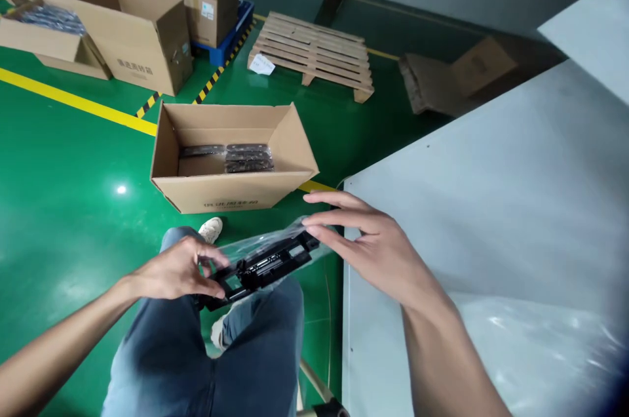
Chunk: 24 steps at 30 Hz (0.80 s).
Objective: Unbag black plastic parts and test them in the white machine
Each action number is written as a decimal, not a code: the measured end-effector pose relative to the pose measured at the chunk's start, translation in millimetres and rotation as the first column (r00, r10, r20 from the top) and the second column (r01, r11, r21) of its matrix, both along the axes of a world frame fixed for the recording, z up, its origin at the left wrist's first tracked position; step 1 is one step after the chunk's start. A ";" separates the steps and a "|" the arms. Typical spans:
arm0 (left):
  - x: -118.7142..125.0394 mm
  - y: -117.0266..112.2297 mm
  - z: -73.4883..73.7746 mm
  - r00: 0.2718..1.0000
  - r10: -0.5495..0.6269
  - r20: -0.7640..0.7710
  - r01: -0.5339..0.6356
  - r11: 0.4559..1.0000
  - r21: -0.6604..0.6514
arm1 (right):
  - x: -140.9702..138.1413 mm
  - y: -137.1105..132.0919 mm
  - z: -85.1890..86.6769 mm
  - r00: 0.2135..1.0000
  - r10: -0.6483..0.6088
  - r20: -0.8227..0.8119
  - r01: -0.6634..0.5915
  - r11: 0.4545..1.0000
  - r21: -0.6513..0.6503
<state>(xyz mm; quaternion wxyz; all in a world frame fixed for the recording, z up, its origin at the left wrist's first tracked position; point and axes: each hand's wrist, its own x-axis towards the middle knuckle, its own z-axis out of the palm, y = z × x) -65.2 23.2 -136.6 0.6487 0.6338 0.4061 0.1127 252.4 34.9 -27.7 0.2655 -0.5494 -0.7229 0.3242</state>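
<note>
My left hand grips the near end of a black plastic part wrapped in a clear plastic bag, held above my knees. At the part's far end is my right hand, its fingers stretched out and its fingertips touching the bag. An open cardboard box stands on the green floor just beyond, with several bagged black parts lying flat in its bottom.
A grey table fills the right side, with clear plastic film on its near part. Stacked cardboard boxes stand at the back left, a wooden pallet behind. Flattened cardboard lies by the wall.
</note>
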 end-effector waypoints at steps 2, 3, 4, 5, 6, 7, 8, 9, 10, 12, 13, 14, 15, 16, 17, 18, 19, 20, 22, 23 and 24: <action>-0.6 12.0 -3.7 1.000 0.006 -0.028 -0.005 1.000 0.013 | -4.9 23.4 -2.7 0.999 0.000 -0.043 -0.001 0.999 -0.042; -0.5 19.4 -5.0 0.999 0.014 -0.052 -0.014 1.000 0.014 | -8.1 36.7 -4.0 0.998 -0.018 -0.064 0.011 0.995 -0.102; 0.0 28.0 -6.2 0.997 0.023 -0.068 -0.023 1.000 0.005 | -11.9 51.1 -5.3 0.994 -0.052 -0.096 0.035 0.984 -0.173; 0.6 38.1 -7.5 0.997 0.034 -0.072 -0.035 0.999 -0.014 | -15.9 66.4 -6.3 0.984 -0.104 -0.147 0.069 0.972 -0.226; 1.2 50.0 -9.2 0.997 0.049 -0.063 -0.051 0.998 -0.039 | -20.2 82.3 -7.0 0.962 -0.167 -0.217 0.111 0.962 -0.248; 1.6 63.9 -11.3 0.997 0.068 -0.045 -0.071 0.995 -0.067 | -24.4 98.0 -7.3 0.925 -0.238 -0.296 0.171 0.957 -0.234; 1.6 79.9 -14.0 0.995 0.096 -0.024 -0.098 0.991 -0.097 | -28.1 112.8 -7.7 0.874 -0.304 -0.379 0.250 0.950 -0.186; 1.2 98.0 -17.5 0.991 0.136 -0.010 -0.136 0.982 -0.128 | -31.3 125.6 -8.6 0.816 -0.356 -0.455 0.344 0.932 -0.112; 0.2 118.1 -21.7 0.981 0.192 -0.009 -0.191 0.969 -0.159 | -33.6 135.8 -11.1 0.757 -0.394 -0.521 0.442 0.896 -0.036; -3.0 162.4 -32.7 0.940 0.341 -0.021 -0.337 0.916 -0.218 | -35.8 145.6 -25.1 0.651 -0.447 -0.613 0.597 0.801 0.050; -5.0 185.5 -39.6 0.911 0.412 -0.024 -0.405 0.882 -0.242 | -36.0 144.6 -38.7 0.617 -0.477 -0.626 0.638 0.769 0.042; -6.8 208.3 -47.5 0.881 0.472 -0.030 -0.463 0.849 -0.253 | -35.9 139.8 -57.4 0.594 -0.514 -0.619 0.659 0.752 0.007; -8.4 230.1 -56.4 0.858 0.512 -0.038 -0.505 0.827 -0.248 | -35.8 131.6 -81.4 0.626 -0.566 -0.537 0.630 0.772 -0.079; -9.5 250.2 -66.4 0.844 0.534 -0.055 -0.531 0.815 -0.233 | -36.2 120.6 -110.2 0.636 -0.624 -0.453 0.642 0.754 -0.137; -10.1 267.9 -77.4 0.838 0.539 -0.083 -0.543 0.812 -0.214 | -37.4 107.4 -143.0 0.676 -0.637 -0.370 0.603 0.767 -0.219; -10.0 282.9 -89.4 0.838 0.533 -0.114 -0.546 0.815 -0.197 | -39.6 92.8 -178.3 0.727 -0.613 -0.308 0.537 0.788 -0.301; -9.2 295.2 -102.6 0.840 0.524 -0.144 -0.543 0.819 -0.184 | -43.1 77.2 -214.5 0.746 -0.607 -0.276 0.526 0.790 -0.316; -8.0 304.8 -116.8 0.844 0.509 -0.168 -0.534 0.826 -0.179 | -47.9 61.2 -250.0 0.783 -0.562 -0.267 0.462 0.813 -0.355; -4.8 317.5 -148.2 0.853 0.477 -0.211 -0.515 0.836 -0.191 | -60.1 30.7 -312.2 0.785 -0.556 -0.272 0.444 0.813 -0.377; -3.5 321.7 -164.9 0.853 0.465 -0.235 -0.511 0.837 -0.196 | -66.4 17.5 -336.8 0.826 -0.493 -0.275 0.353 0.831 -0.429; -3.0 325.1 -182.0 0.849 0.457 -0.265 -0.512 0.835 -0.199 | -72.2 6.6 -356.3 0.839 -0.480 -0.255 0.341 0.830 -0.441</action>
